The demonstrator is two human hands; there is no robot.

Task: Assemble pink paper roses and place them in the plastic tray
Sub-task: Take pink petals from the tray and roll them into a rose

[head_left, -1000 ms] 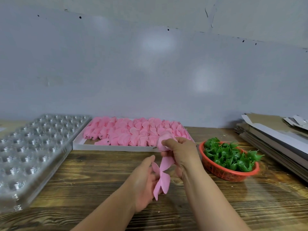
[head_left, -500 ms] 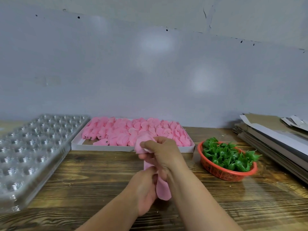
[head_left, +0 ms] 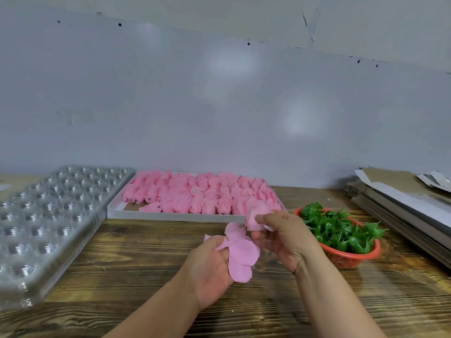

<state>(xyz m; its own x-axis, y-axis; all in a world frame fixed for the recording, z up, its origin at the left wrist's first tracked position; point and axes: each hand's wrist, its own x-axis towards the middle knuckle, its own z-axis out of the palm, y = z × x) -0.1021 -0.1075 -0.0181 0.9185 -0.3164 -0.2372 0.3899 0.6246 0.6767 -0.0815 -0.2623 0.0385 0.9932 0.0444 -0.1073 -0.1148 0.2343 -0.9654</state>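
Two hands work one pink petal strip (head_left: 240,252) above the table (head_left: 136,264). Against the frame half a second back, the hands have drawn apart: then the strip hung bunched and near vertical between them; now it is spread out, two round petals lying open and flat to the camera. Right hand (head_left: 284,237) has shifted right and a little lower, thumb and fingers curled round the rolled bud end (head_left: 256,217). Left hand (head_left: 211,267), palm up, pinches the free end of the strip between thumb and fingertips; it sits lower and further left than before.

Surroundings unchanged. White box (head_left: 170,216) of pink petals behind the hands; the bud end overlaps its near right corner. Clear plastic tray (head_left: 46,215) at left, well apart from the hands, cells holding no roses that I can see. Red basket (head_left: 351,257) of green leaves just right of the right hand. Cardboard stack (head_left: 400,206) at far right. Nothing lies between hands and tray.

Strip long axis runs diagonally, from bud end at upper right to loose petals at lower left; bud points up and away toward the box.
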